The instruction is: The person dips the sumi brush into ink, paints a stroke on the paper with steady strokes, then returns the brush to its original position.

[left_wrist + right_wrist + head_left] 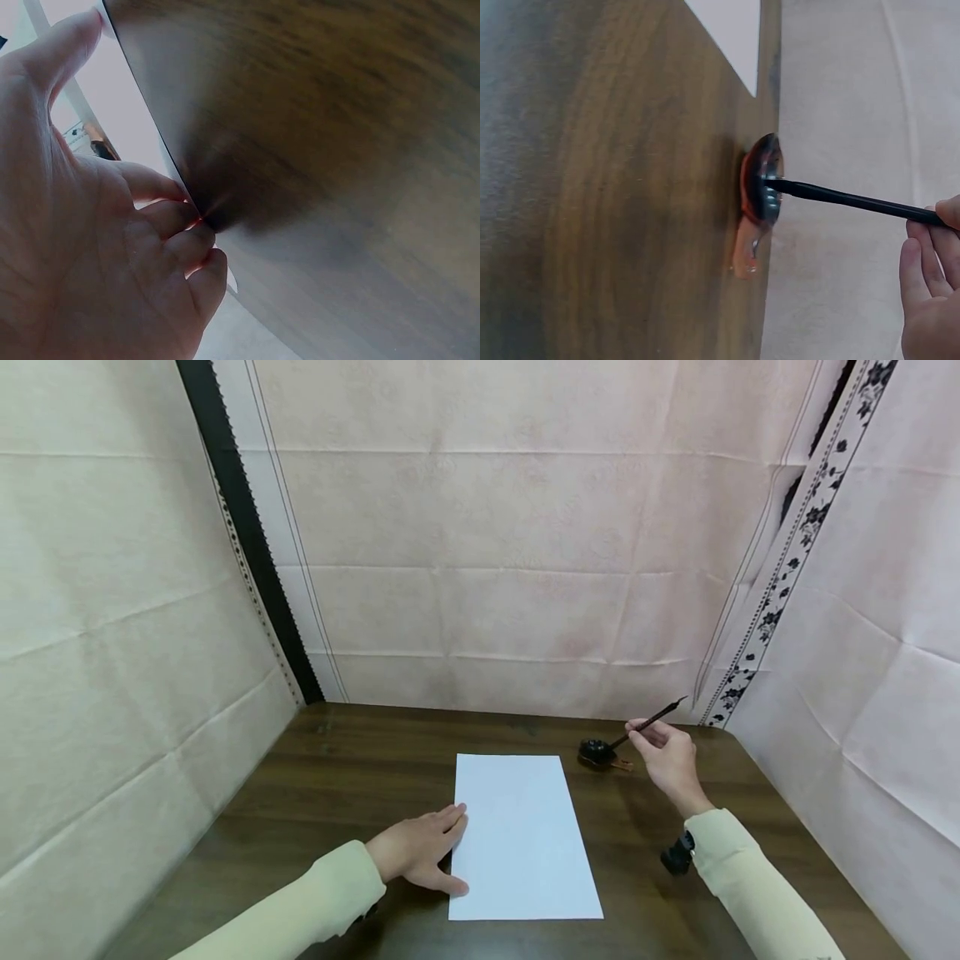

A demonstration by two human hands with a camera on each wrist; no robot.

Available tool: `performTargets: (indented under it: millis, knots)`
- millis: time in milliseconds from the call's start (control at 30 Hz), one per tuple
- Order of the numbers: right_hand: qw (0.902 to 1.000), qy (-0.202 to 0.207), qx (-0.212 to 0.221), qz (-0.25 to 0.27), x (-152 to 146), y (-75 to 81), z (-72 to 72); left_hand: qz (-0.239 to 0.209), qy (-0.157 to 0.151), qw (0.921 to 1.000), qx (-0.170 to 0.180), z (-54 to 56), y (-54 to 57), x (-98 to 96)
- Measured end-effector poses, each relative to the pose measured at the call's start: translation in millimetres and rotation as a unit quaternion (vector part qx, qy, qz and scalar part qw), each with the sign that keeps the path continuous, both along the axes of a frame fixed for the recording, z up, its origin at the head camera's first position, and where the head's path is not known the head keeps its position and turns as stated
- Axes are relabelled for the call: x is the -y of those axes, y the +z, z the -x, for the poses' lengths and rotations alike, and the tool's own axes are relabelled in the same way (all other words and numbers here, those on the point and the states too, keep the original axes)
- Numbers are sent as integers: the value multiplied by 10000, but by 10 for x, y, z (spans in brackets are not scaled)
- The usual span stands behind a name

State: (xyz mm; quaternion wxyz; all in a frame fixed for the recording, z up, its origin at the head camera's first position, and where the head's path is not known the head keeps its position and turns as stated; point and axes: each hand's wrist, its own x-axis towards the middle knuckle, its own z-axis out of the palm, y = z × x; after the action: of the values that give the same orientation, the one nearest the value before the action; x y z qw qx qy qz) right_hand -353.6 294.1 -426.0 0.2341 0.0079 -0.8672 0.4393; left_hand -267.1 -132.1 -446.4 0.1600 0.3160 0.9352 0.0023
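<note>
A white sheet of paper (521,839) lies on the brown table. My left hand (423,850) rests flat at its left edge, thumb and fingertips on the paper; the left wrist view shows the palm (97,255) and the fingers along the paper's edge. Off to the right, my right hand (666,760) pinches the dark shaft of an ink brush (656,717) between thumb and fingers. The brush slants down to a small black ink dish (596,752) on a reddish-brown base, and in the right wrist view its head (791,187) meets the glossy dish (766,169).
Pale cloth hangs behind the table (360,760) and on both sides, the back cloth (487,527) meeting the table's far edge. A dark wrist device (677,853) sits under the right sleeve cuff.
</note>
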Motion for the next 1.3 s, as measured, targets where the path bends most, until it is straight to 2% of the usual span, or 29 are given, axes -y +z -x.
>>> performTargets:
  millis: [200,467,733,1000,1233,1300]
  knots:
    - [9999,-81,-122,18,7,81,15,-12,9,10000,-49,-7,11,4]
    - [9998,-160,13,-146,-17,18,-14,15,-2,10000,-73,3,10,4]
    - [9993,-328,-144,-126,-28,101,6,56,-12,9999,-89,11,22,4]
    - [9993,-253,49,-278,-22,16,-3,11,-44,10000,-20,2,-1,14]
    - [9987,-355,-321,-196,-33,29,23,4,-50,10000,-74,-11,-13,16]
    - [9988,-326,-302,-223,-37,27,32,9,-39,10000,-77,-13,-13,17]
